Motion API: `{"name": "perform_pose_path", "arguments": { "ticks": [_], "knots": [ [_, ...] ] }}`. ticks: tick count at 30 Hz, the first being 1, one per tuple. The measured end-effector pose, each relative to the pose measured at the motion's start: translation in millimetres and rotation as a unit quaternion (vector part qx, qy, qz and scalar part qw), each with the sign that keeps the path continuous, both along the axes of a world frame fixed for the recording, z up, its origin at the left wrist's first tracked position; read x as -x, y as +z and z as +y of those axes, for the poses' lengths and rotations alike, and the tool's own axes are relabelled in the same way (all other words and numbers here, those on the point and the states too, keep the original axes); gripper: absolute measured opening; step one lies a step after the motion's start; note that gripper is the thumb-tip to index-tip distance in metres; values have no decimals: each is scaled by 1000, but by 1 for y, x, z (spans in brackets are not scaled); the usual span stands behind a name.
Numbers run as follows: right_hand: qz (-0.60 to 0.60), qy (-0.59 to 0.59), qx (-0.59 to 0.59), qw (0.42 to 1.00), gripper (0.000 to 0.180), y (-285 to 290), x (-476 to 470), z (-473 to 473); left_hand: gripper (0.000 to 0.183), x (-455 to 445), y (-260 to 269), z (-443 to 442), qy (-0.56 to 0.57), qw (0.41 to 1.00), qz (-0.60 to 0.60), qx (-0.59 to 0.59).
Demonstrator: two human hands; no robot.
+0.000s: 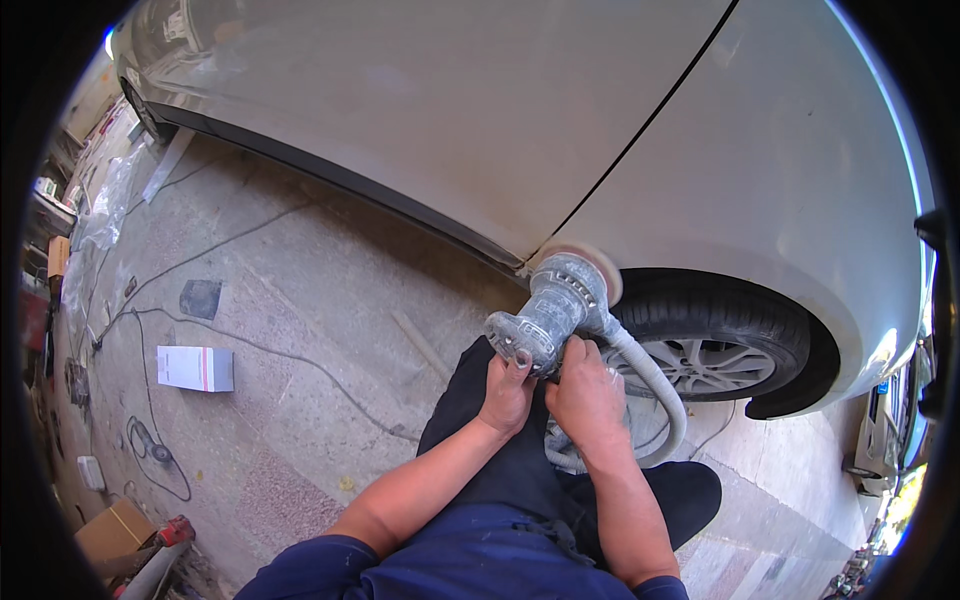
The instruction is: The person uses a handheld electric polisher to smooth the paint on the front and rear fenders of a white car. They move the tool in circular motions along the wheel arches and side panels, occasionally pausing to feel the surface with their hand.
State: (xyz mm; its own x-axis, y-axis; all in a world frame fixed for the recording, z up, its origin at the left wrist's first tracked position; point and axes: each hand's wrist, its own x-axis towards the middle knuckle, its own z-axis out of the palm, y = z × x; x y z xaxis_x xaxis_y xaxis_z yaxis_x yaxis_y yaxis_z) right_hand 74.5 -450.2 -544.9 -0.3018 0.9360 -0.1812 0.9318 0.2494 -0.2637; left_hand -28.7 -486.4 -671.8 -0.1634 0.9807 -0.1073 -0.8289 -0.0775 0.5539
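Observation:
Both hands are on a dusty grey power sander (559, 300) with a round pad and a ribbed dust hose (652, 367). My left hand (510, 394) grips the rear end of its body, thumb on top. Beside it, my right hand (589, 390) is closed around the underside near the hose; its fingertips are partly hidden. The pad meets the pale car body panel (697, 165) near the lower end of the door seam (645, 131), just ahead of the wheel arch. Whether the pad is spinning cannot be told.
A car tyre (712, 322) is right of the sander. Cables (247, 341) cross the concrete floor (322, 277). On the left are a white box (195, 368), a dark flat piece (200, 298), plastic sheeting (112, 202) and a cardboard box (116, 529). Another car (881, 435) stands far right.

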Motion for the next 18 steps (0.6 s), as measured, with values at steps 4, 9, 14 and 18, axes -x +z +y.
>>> {"name": "perform_pose_path", "arguments": {
  "ticks": [4,9,14,18],
  "knots": [
    [0,5,-4,1000,55,9,0,-1,85,1,11,-1,1,1000,1,-2],
    [21,9,-61,998,53,22,-3,-1,66,5,40,8,21,999,16,-33],
    [20,10,-17,1000,49,10,-10,1,67,-3,14,4,18,999,29,11],
    [28,5,-36,999,48,17,-8,-3,68,1,36,2,19,999,31,-3]
  ]
}}
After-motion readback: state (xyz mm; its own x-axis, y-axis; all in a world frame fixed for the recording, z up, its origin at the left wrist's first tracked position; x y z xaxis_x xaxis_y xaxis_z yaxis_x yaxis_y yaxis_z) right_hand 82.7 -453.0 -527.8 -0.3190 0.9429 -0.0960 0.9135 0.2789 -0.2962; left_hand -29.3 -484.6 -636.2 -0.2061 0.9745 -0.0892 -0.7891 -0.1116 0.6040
